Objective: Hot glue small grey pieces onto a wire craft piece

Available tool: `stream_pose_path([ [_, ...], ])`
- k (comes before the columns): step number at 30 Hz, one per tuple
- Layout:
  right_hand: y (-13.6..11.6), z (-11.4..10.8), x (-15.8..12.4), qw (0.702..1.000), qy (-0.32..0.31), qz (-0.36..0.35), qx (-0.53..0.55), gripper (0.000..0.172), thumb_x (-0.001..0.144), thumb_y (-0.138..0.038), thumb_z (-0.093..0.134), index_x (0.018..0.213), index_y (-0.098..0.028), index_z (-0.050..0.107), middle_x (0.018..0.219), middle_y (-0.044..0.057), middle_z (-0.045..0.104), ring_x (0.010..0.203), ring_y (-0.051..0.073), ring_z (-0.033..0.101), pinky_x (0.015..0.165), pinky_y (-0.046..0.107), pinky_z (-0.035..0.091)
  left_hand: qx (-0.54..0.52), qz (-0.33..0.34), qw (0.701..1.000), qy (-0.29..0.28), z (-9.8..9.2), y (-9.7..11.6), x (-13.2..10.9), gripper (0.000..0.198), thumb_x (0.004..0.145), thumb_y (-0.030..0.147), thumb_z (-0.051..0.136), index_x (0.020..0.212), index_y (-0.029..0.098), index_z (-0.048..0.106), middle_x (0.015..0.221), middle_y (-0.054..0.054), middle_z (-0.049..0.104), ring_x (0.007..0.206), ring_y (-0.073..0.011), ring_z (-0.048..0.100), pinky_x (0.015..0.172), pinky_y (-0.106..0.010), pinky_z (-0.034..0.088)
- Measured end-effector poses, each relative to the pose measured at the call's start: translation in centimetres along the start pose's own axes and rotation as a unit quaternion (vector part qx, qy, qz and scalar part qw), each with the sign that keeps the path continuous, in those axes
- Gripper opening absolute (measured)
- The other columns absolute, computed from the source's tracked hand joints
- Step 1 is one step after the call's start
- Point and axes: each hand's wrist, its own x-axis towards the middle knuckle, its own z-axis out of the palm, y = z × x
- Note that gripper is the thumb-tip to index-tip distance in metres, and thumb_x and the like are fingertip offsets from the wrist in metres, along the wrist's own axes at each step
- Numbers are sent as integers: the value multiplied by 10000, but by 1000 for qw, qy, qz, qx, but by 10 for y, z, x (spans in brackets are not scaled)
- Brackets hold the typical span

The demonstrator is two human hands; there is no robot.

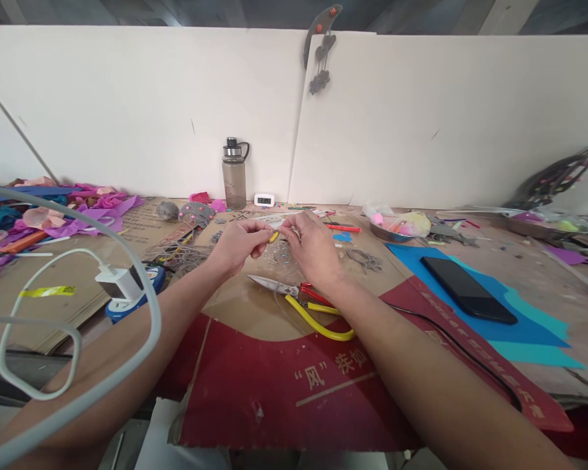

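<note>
Both hands meet above the cardboard (255, 318) at the middle of the table. My left hand (240, 247) is closed, its thumb and fingertips pinching a small yellow piece (274, 237). Close beside it, my right hand (313, 248) is closed too, fingertips bent together near the other end of that piece; whatever lies between them is too small to make out. Below the hands lie yellow-handled scissors (318, 320) with the blades pointing left. A red-handled tool (313, 290) lies against them, partly hidden by my right wrist.
A water bottle (234, 176) and a small digital clock (264, 200) stand by the white board. Coloured scraps (93, 209) and a white charger (119, 284) on a blue power strip lie left; a black phone (465, 287) rests on blue sheets right. A white cable (151, 326) crosses the left foreground.
</note>
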Motion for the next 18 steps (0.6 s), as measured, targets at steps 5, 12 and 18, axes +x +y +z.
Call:
stream_pose_path([
  [5,0,-3,0,1000,-12,-22,13,164,916,-270,504,852,-191,634,866,68,626,818,198,563,743,315,415,16,-14,1000,-20,-1,3,-1,120,699,267,617,655,157,636,468,34,476,425,-59,381,416,-203,273],
  [12,3,-3,0,998,-52,-16,17,122,886,-259,541,828,-194,627,822,46,647,784,189,573,737,310,414,94,4,992,-81,-13,9,1,148,713,300,636,694,161,685,511,9,518,464,-79,423,452,-208,318],
  [18,4,-2,-1,996,-77,-21,-33,111,888,-222,522,838,-181,613,830,56,644,789,189,571,720,301,400,122,1,984,-128,-19,12,1,195,720,315,635,813,177,736,637,-21,609,538,-99,488,486,-211,370],
])
